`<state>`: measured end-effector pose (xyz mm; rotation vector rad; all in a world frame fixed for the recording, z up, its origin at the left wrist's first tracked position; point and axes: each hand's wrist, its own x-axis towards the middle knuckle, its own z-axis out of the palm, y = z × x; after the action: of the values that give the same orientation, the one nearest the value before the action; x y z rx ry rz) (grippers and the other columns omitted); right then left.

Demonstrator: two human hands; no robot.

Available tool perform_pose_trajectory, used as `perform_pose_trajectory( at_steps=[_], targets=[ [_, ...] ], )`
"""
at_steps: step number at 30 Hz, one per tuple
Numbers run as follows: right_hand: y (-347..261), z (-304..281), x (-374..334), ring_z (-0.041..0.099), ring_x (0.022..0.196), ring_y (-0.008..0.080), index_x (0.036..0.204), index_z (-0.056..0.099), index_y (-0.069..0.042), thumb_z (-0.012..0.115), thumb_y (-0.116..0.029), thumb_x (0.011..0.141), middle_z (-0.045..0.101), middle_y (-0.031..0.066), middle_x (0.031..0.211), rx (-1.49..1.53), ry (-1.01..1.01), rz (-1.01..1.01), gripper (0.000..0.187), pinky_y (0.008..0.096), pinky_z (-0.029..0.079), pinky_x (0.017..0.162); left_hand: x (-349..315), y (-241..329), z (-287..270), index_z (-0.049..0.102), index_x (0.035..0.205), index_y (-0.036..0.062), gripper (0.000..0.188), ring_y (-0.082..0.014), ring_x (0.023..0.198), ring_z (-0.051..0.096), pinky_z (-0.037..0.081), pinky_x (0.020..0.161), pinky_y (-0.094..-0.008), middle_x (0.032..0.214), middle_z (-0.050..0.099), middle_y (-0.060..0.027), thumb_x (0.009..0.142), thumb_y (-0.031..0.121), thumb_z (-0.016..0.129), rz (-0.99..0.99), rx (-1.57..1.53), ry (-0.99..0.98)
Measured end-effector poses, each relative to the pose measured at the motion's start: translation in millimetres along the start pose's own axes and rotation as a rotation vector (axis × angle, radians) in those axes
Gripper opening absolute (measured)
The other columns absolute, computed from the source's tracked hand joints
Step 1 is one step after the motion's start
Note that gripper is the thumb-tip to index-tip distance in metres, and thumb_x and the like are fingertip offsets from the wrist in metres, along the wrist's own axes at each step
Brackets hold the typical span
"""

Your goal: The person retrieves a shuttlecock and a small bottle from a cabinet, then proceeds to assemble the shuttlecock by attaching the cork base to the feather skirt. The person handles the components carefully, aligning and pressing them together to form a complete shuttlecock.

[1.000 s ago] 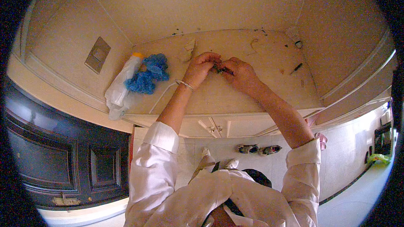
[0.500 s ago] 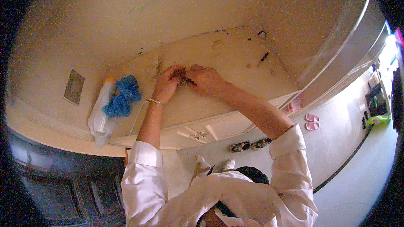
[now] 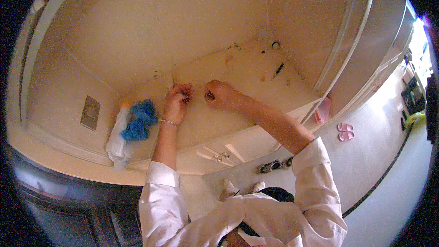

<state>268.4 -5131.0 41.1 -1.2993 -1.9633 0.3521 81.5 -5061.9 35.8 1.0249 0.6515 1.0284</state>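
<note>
Right of the blue bundle (image 3: 138, 120), our left hand (image 3: 176, 98) and, farther right, our right hand (image 3: 220, 94) curl fingers closed round dark pieces (image 3: 209, 96), apparently mid-handling; next calls for steady pinches.

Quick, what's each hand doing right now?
Left hand: closed on a small dark thing.
Right hand: closed on another dark thing, too blurry to name.
</note>
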Motion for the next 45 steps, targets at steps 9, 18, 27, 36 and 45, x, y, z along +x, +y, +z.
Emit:
perform_pose_trajectory(
  at_steps=[9,18,27,36,45],
  targets=[
    [-22.2,-14.5,-2.7,0.058,0.076,0.0289,0.084,0.059,-0.002,0.063,-0.020,0.070,0.059,0.0175,0.082,0.222,-0.005,0.239,0.023,0.0354,0.048,0.068,-20.8,-1.2,18.6,0.058,0.086,0.0085,0.015,-0.0096,0.053,0.044,0.031,0.040,-0.0217,0.068,0.054,-0.0011,0.087,0.020,0.048,-0.430,0.053,0.041],
    [-23.3,-13.3,-13.2,0.057,0.080,0.0281,0.087,0.059,-0.002,0.063,-0.020,0.073,0.059,0.0163,0.085,0.111,-0.105,-0.062,0.023,0.0366,0.046,0.069,-60.6,-4.3,64.7,0.050,0.088,0.0144,0.023,-0.0069,0.046,0.035,0.024,0.036,-0.0196,0.063,0.048,0.0022,0.093,0.034,0.041,-0.481,-0.149,-0.009],
    [5.1,-47.6,-46.0,0.056,0.083,0.0322,0.090,0.062,-0.002,0.059,-0.019,0.078,0.059,0.0156,0.087,0.048,0.192,0.079,0.021,0.0381,0.047,0.070,-118.0,-5.9,62.2,0.055,0.093,0.0061,0.019,-0.0043,0.047,0.033,0.023,0.039,-0.0191,0.068,0.049,0.0018,0.091,0.023,0.046,-0.363,-0.362,-0.104],
    [73.0,-154.1,-88.9,0.057,0.083,0.0359,0.085,0.059,0.000,0.048,-0.014,0.080,0.059,0.0194,0.089,-0.790,-0.089,0.280,0.018,0.0440,0.046,0.074,-209.9,-49.5,30.4,0.056,0.095,0.0024,0.021,-0.0034,0.048,0.035,0.027,0.041,-0.0165,0.073,0.055,0.0001,0.088,0.021,0.052,-0.554,-0.437,-0.056],
    [78.4,-147.0,-85.3,0.058,0.083,0.0355,0.089,0.058,-0.001,0.050,-0.016,0.081,0.060,0.0194,0.090,-0.755,-0.045,0.338,0.020,0.0446,0.046,0.075,-238.2,-82.4,22.8,0.054,0.090,0.0021,0.014,-0.0038,0.049,0.032,0.024,0.043,-0.0181,0.071,0.049,0.0006,0.088,0.016,0.050,-0.641,-0.474,-0.078]
  ],
)
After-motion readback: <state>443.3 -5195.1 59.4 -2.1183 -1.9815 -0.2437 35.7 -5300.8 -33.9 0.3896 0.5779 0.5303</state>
